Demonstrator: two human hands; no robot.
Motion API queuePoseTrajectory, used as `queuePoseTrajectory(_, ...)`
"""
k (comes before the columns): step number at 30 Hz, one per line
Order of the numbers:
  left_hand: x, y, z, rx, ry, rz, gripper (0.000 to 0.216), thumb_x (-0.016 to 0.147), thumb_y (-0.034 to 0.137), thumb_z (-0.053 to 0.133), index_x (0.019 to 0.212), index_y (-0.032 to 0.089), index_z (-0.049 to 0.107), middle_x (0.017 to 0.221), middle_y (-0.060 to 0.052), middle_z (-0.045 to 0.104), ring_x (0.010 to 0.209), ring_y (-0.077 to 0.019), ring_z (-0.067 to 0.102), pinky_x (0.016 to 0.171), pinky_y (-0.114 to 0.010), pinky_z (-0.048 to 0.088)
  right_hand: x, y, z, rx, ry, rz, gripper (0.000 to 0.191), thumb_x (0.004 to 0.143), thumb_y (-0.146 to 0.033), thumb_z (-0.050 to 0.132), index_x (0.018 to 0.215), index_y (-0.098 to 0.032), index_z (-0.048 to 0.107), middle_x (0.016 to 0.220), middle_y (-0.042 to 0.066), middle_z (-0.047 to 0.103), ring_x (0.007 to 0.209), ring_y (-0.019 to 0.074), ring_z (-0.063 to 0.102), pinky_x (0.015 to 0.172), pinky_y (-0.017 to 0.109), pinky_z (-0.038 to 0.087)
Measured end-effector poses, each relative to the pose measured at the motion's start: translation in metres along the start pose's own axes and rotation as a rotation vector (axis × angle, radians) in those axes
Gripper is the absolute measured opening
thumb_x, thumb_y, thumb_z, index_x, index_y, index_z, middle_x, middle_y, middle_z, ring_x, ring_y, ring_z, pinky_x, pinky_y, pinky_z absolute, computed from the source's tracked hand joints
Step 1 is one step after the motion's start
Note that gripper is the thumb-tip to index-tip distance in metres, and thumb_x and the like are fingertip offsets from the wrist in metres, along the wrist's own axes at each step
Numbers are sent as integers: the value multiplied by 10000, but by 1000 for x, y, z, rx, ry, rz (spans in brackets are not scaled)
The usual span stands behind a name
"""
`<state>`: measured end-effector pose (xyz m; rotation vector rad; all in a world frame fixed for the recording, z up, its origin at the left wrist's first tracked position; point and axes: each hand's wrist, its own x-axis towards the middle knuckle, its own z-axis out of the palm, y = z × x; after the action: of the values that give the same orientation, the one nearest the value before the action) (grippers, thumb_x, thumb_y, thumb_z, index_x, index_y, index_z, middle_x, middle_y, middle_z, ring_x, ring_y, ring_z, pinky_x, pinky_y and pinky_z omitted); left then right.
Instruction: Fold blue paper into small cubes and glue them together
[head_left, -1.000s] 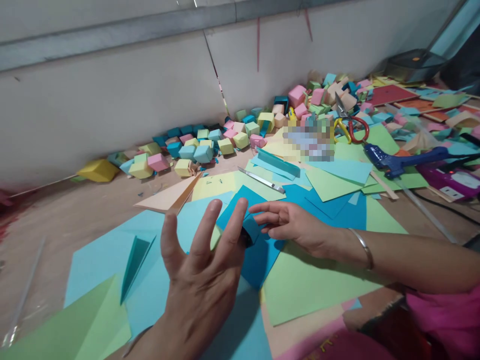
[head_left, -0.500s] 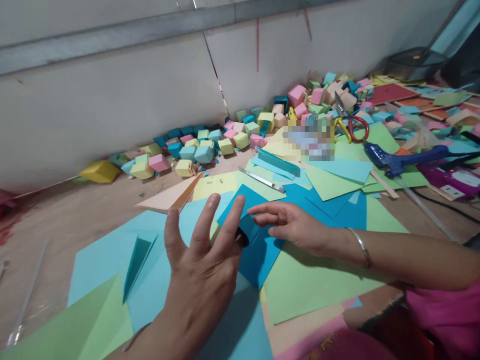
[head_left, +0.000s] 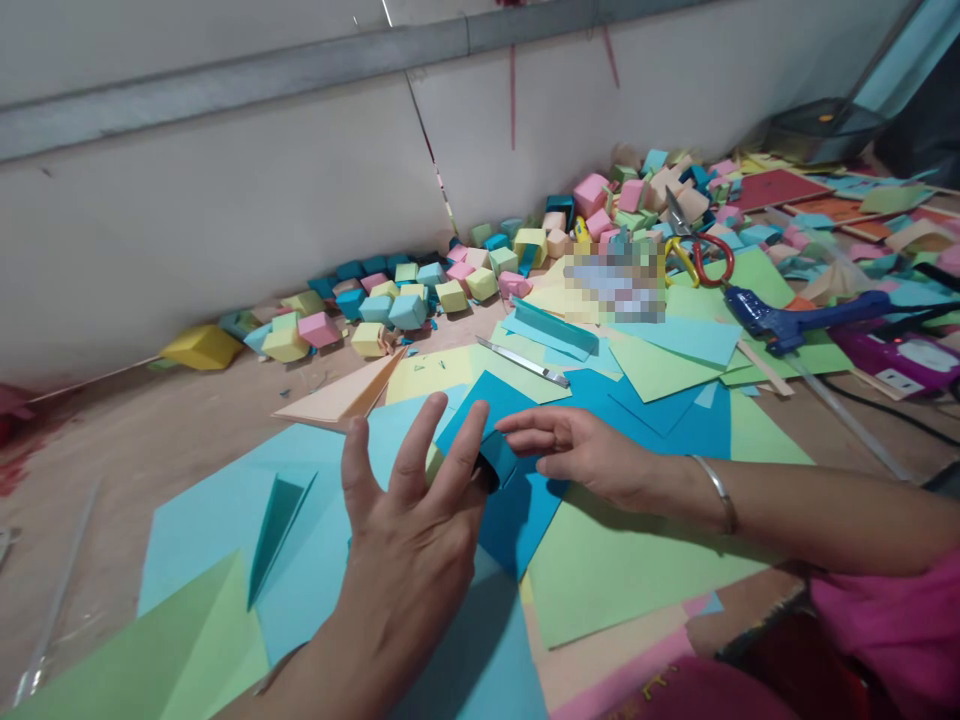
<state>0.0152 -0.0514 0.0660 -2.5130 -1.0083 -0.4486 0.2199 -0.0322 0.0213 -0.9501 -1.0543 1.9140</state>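
Note:
My left hand reaches up from the bottom, with several fingers spread apart. By its index finger and hidden thumb it holds a small folded blue paper piece, whose underside is dark. My right hand comes in from the right, its fingers stretched out and together. Its fingertips are at the upper edge of the folded piece; the thumb is apart from them, and no grip shows. Below both hands lies a darker blue paper sheet, on top of light blue paper and green paper.
A craft knife lies beyond my hands. Small coloured paper cubes line the wall. Scissors, a blue glue gun and a purple power strip are on the right. A folded teal strip is at left.
My left hand's raised fingers have shifted slightly to the right. My right hand and the folded blue paper stay nearly where they were.

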Motion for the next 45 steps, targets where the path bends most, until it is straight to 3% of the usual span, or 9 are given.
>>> queuePoseTrajectory(6, -2, 1, 3, -52, -53, -24, 236, 817, 52, 530, 754, 230, 673, 1434, 7, 540, 1418, -326, 343, 1177, -656, 46, -1, 1, -3, -12, 5, 35, 587, 618, 33, 540, 1139, -210, 652, 1114, 63, 696, 1070, 173, 615, 729, 256, 482)
queuePoseTrajectory(21, -5, 6, 5, -37, -26, 5, 275, 754, -2, 506, 747, 207, 685, 1418, -12, 555, 1371, -339, 400, 1176, -661, 51, 1, 4, -4, -24, -1, 41, 561, 624, -15, 574, 1147, -204, 651, 1076, 52, 706, 947, 159, 627, 766, 286, 479)
queuePoseTrajectory(27, -7, 5, 8, -32, -9, 24, 247, 737, 10, 525, 747, 204, 676, 1385, -28, 582, 1374, -338, 386, 1182, -657, 20, 0, 3, -5, -41, 2, 44, 543, 625, -22, 571, 1133, -195, 657, 1084, 53, 710, 936, 155, 629, 765, 286, 483)
queuePoseTrajectory(32, -4, 4, 5, -28, -67, 24, 246, 746, 9, 543, 735, 222, 665, 1371, -9, 591, 1366, -329, 408, 1197, -632, -5, -3, 0, -2, -115, 0, 30, 524, 646, -31, 590, 1145, -187, 638, 1106, 71, 684, 1023, 176, 614, 774, 290, 499)
queuePoseTrajectory(37, -3, 9, 4, -63, -69, 3, 245, 814, 46, 544, 884, 235, 684, 1382, -36, 582, 1370, -336, 415, 1177, -666, 68, -4, 0, 5, -375, 7, -75, 620, 652, -39, 640, 1249, -200, 593, 1158, 82, 651, 988, 188, 605, 844, 350, 506)
queuePoseTrajectory(41, -2, 13, 3, -118, -26, 12, 236, 853, 56, 531, 918, 234, 672, 1335, -43, 617, 1350, -319, 447, 1159, -670, 137, -3, 2, 7, -567, 38, -208, 476, 710, -70, 624, 1168, -199, 638, 1118, 69, 667, 914, 184, 596, 799, 351, 499)
queuePoseTrajectory(45, 2, 9, -6, -215, 51, 0, 240, 855, 62, 567, 948, 264, 658, 1260, -19, 659, 1313, -292, 489, 1153, -657, 181, -1, 4, 4, -576, 81, -272, 436, 721, -64, 598, 1131, -204, 643, 1020, 50, 677, 876, 170, 594, 740, 320, 495)
